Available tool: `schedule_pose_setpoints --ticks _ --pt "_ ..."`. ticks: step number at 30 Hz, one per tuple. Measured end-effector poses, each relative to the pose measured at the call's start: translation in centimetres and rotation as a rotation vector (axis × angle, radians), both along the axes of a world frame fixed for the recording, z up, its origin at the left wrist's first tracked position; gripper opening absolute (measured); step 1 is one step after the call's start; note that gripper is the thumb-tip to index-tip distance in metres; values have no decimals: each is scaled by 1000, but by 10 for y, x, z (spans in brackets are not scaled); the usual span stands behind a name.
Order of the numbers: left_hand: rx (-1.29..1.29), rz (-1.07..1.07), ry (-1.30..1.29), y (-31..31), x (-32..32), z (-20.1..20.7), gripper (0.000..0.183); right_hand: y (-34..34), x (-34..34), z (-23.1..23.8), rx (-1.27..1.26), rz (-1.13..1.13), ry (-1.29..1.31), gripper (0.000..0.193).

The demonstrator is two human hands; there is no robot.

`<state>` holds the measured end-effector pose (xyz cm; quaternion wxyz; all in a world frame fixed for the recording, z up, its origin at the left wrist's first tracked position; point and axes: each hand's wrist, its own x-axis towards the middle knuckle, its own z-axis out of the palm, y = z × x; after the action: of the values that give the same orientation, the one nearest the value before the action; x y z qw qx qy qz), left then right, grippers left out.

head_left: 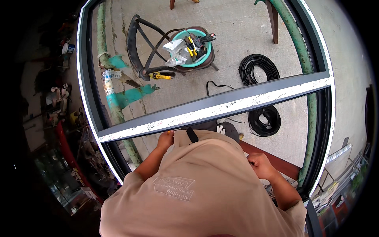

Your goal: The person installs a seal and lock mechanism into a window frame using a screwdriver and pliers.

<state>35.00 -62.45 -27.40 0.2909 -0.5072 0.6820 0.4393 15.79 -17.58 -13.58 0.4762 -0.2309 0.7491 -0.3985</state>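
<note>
A large dark grey window frame (pixel 221 97), with white printed film along its faces, surrounds my body, and its crossbar passes in front of my waist. My left hand (pixel 166 140) is closed just below the crossbar, beside my beige shirt. A small orange bit shows at its fingers; what it belongs to is too small to tell. My right hand (pixel 261 165) is curled into a fist at my other side, near a reddish-brown beam (pixel 282 162). Whatever its fingers may hold is hidden.
Green pipes (pixel 302 51) run beneath the frame's sides. Beyond the crossbar, a teal basin (pixel 207 55) of tools and plastic bags rests on a black-framed chair (pixel 136 47). A yellow tool (pixel 160 76) lies next to it. Coiled black strips (pixel 258 69) lie on the concrete floor.
</note>
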Motion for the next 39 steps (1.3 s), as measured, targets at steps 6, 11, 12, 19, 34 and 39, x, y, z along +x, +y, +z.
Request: schedule_pose_setpoints --ticks 6,11,12,19,34,39 --pt "-83 20 341 -5 -22 -70 32 -8 -27 -28 -4 383 -171 16" --pt "142 318 340 1 -72 -96 35 -44 -71 -139 -124 218 -399 28" --pt "104 252 283 4 -88 -91 37 -71 -85 -151 -113 106 -315 28" --pt "43 257 267 28 -55 -88 39 -297 -179 -317 -163 -201 -39 45" --pt "-180 81 47 23 38 -86 39 -489 -266 -477 -98 -413 -542 73" --pt "-63 160 -2 37 45 -83 40 -496 -278 -468 -111 -402 -501 72"
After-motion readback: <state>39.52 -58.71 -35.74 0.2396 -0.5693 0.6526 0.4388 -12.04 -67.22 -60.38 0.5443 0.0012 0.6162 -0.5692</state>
